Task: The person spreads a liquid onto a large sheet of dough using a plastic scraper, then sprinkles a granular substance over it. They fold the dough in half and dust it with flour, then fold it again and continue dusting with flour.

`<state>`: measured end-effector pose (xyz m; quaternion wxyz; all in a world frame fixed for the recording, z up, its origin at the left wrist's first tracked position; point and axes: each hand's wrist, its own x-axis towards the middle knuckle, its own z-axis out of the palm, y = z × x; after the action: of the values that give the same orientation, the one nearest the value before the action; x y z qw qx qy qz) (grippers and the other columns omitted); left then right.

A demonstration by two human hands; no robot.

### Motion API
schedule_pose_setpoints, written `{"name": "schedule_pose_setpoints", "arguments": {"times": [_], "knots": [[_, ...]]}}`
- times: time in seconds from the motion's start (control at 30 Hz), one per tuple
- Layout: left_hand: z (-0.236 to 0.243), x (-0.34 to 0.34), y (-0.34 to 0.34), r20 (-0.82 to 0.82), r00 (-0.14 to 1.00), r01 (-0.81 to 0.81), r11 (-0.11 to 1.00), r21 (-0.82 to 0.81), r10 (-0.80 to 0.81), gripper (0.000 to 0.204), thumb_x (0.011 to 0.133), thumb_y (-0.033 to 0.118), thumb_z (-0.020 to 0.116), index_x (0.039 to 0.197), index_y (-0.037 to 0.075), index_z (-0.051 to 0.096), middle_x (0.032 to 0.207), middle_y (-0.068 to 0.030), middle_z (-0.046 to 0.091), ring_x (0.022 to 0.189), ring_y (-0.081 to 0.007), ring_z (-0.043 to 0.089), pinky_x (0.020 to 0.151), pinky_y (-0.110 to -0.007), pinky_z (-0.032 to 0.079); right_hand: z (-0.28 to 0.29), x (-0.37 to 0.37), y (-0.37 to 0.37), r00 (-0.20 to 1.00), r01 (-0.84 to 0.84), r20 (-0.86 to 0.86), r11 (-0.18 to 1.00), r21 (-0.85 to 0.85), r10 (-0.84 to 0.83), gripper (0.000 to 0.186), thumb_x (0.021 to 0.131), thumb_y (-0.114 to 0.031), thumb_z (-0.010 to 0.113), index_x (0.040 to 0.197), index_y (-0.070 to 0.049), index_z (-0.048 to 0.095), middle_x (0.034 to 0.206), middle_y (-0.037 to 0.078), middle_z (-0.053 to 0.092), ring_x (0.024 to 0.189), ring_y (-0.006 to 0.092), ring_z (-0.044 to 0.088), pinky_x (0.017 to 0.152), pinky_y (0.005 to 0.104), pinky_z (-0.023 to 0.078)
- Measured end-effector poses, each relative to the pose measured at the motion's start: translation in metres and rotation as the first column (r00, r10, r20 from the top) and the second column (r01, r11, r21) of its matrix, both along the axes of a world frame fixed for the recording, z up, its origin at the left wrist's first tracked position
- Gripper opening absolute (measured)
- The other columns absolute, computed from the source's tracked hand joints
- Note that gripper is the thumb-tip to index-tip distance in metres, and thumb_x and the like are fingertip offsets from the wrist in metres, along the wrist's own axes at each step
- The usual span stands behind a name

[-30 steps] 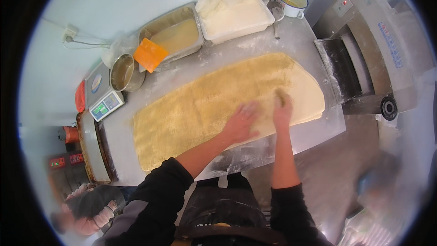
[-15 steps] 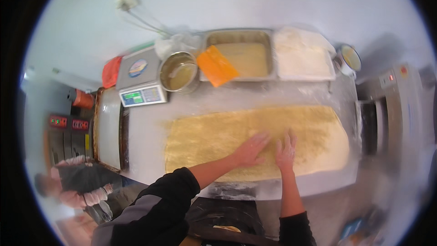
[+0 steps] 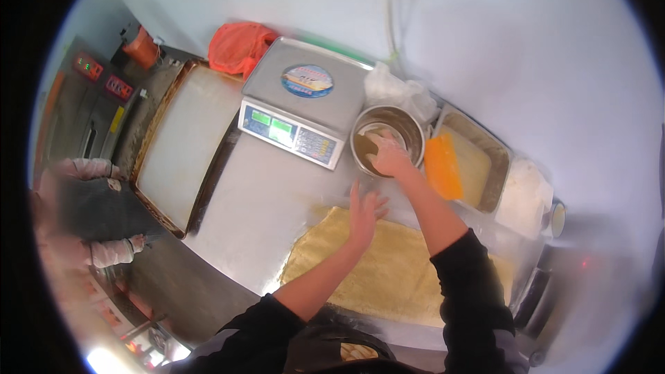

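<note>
A wide sheet of rolled dough lies on the worktable, its top coated with a yellowish spread. Over its far left edge my left hand is open, fingers spread, holding nothing. My right hand reaches into a round metal pot beyond the dough. Its visible fingers are stretched apart and point down at the pale brownish contents; the fingertips are partly hidden there. Beside the pot, an orange flat sheet, like a dough scraper, leans on the rim of a rectangular metal pan holding a pale yellow substance.
A digital scale stands left of the pot, with a red plastic bag behind it. Farther left lies a large baking tray. White plastic sits behind the pot. A mug is at the right. Another person works at the left.
Both hands have left the middle of the dough. My right hand has gone into the pot; my left has moved to the dough's far left edge. The view has turned left.
</note>
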<state>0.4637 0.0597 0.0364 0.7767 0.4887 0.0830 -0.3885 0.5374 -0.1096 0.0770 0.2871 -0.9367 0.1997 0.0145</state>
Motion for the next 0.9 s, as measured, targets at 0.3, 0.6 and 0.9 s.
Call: {"name": "schedule_pose_setpoints", "arguments": {"times": [0.3,0.6,0.9], "knots": [[0.011,0.07,-0.017,-0.246,0.964,0.092,0.994,-0.064,-0.105,0.073,0.114,0.053,0.043,0.176,0.032,0.011,0.157,-0.0193,0.052,0.131,-0.0328,0.066,0.1,-0.045,0.059,-0.065,0.026,-0.02,0.997,0.065,-0.036,0.986,-0.153,-0.071,0.024,0.086,-0.022,0.075,0.101,-0.006,0.085,0.104,0.029,0.077,0.107,0.0453,0.073,0.096,0.0479,0.058],[-0.005,0.025,-0.003,-0.45,0.891,-0.019,0.986,-0.167,-0.059,0.072,0.113,0.058,0.037,0.171,0.016,0.028,0.16,-0.017,0.051,0.141,-0.0319,0.058,0.117,-0.045,0.049,-0.013,-0.01,-0.015,0.61,0.278,-0.115,0.075,0.958,-0.784,0.029,0.098,-0.008,0.075,0.124,0.004,0.074,0.124,0.016,0.075,0.103,0.0266,0.077,0.096,0.0322,0.064],[-0.018,-0.099,0.019,-0.453,0.867,0.111,0.966,-0.232,-0.209,0.065,0.116,0.056,0.033,0.159,0.008,0.045,0.155,-0.0164,0.056,0.143,-0.0313,0.056,0.119,-0.045,0.047,0.025,-0.261,0.019,0.521,-0.21,-0.212,-0.365,0.907,-0.827,0.035,0.105,-0.004,0.067,0.139,0.004,0.063,0.133,0.015,0.071,0.126,0.0251,0.068,0.109,0.0323,0.057]]}}
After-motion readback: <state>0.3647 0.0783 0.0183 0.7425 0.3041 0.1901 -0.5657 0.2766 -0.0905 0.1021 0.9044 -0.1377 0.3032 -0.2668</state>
